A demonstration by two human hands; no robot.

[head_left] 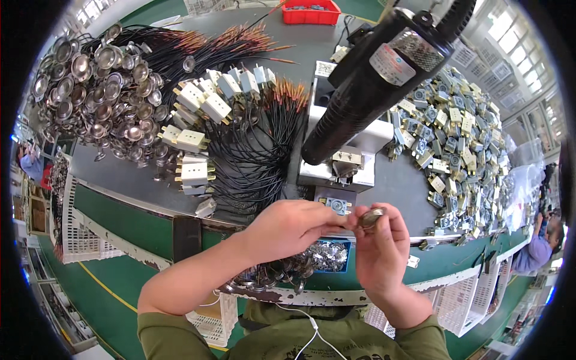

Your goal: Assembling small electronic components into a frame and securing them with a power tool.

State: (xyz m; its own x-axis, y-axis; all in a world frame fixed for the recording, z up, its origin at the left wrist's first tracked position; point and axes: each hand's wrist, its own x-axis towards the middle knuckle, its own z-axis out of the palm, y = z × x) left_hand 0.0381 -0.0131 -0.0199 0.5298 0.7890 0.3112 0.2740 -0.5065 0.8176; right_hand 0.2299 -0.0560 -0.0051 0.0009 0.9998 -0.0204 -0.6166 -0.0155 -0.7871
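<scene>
Between the thumb and fingers of my right hand [383, 252] is a small round metal cap [371, 217], held tilted. My left hand [288, 227] reaches across from the left, its fingers pinched close to the right fingertips; what they hold, if anything, is hidden. Just beyond the fingers, a blue-grey switch block [337, 205] with brass tabs lies at the foot of a metal fixture [363, 175]. Below my hands, a blue tray [341, 259] of small shiny metal pieces sits at the table edge, with several round metal caps [270, 273] beside it.
A black cylindrical tool [354, 90] slants over the fixture. At left are a heap of metal caps [102, 102], black wires with orange ends [258, 138] and white blocks [192, 141]. Many switch blocks [456, 144] are piled at right. A red bin [311, 13] stands at the back.
</scene>
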